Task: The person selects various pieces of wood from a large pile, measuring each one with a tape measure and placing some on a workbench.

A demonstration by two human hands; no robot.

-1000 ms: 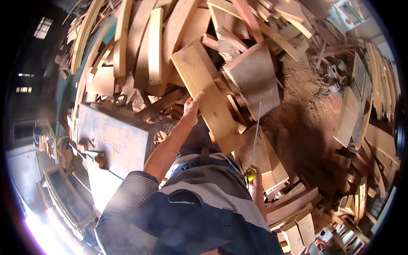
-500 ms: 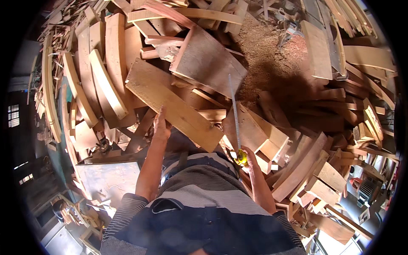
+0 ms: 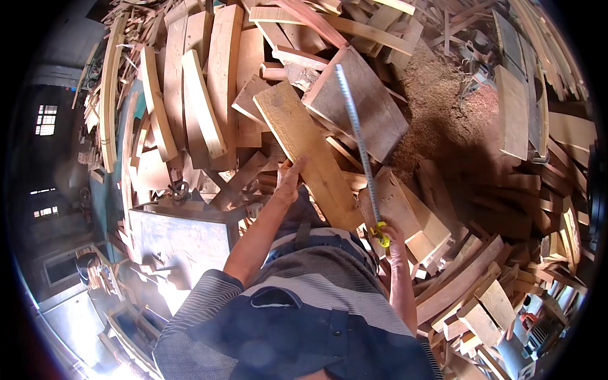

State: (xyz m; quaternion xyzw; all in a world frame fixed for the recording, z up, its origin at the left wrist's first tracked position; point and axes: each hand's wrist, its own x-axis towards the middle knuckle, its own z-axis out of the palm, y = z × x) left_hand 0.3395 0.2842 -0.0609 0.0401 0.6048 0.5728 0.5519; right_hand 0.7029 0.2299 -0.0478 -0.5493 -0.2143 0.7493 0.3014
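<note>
My left hand [image 3: 289, 182] is closed on the left edge of a light brown wooden board [image 3: 310, 155], which slants from upper left down toward my waist. The fingers go under the board and are hidden. In my right hand [image 3: 394, 238] is a yellow tape measure [image 3: 381, 234], its case gripped near my right hip. The tape's pale blade [image 3: 360, 136] stretches out far ahead, to the right of the board. Its free end hangs over a darker wide board [image 3: 361, 101] lying on the pile.
Long curved planks [image 3: 204, 104] lean at the left. Behind my left arm stands a box with a pale flat side [image 3: 183, 237]. Sawdust [image 3: 437, 88] covers ground at the far right. Stacked offcuts [image 3: 468, 278] lie at the right, near a motor-like machine [image 3: 538, 332].
The view has shifted, so the pile sits farther right. The held board has turned to point more straight ahead. More of the tape's blade shows, reaching farther forward.
</note>
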